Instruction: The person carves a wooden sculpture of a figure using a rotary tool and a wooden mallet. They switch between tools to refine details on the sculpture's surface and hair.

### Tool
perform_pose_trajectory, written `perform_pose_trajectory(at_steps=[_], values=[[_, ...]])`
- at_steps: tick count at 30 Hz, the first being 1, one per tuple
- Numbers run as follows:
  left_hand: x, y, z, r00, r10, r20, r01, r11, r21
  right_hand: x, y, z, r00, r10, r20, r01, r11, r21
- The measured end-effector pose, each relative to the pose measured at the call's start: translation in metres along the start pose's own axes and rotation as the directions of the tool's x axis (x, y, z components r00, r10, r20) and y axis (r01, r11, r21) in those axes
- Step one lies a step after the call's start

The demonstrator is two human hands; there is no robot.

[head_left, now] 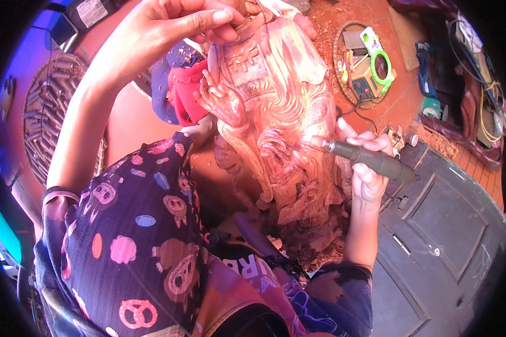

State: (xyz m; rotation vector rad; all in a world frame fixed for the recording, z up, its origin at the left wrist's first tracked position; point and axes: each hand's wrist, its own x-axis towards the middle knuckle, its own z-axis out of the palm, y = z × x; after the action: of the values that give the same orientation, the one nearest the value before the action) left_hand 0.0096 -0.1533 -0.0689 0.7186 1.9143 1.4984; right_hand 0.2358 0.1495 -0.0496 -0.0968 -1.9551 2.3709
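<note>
Sleeve: patterned sleeve nearest.
Right hand: grips grey rotary tool, tip on wooden carving.
Left hand: clasps carving's top.

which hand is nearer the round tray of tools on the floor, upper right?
Right. The right hand holds the grey rotary tool against the wooden carving, just below the round tray. The left hand grips the carving's top, farther left.

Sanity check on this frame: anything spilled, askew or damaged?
Only mess: wood chips and dust litter the red floor beside the round tray. The carved wooden figure looks intact; left hand steadies its top, right hand holds the rotary tool against it.
</note>
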Motion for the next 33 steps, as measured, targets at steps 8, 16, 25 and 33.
perform_pose_trajectory(at_steps=[8,16,25,33], values=[[-0.001,0.005,0.001,0.998,-0.064,0.025,0.068,0.979,-0.195,0.005,-0.010,0.009,0.998,-0.053,0.013,0.054,0.994,-0.094],[-0.001,0.002,0.006,1.000,-0.012,0.001,0.012,0.969,-0.247,0.017,-0.056,0.035,0.999,0.009,-0.032,-0.026,0.817,-0.576],[-0.003,-0.026,0.002,1.000,0.007,0.028,0.004,0.929,-0.370,0.016,-0.057,0.061,0.991,0.000,-0.132,-0.078,0.808,-0.583],[-0.007,-0.019,0.003,0.999,0.034,0.001,-0.032,0.950,-0.311,0.025,-0.042,0.071,0.991,0.037,-0.127,-0.095,0.866,-0.491]])
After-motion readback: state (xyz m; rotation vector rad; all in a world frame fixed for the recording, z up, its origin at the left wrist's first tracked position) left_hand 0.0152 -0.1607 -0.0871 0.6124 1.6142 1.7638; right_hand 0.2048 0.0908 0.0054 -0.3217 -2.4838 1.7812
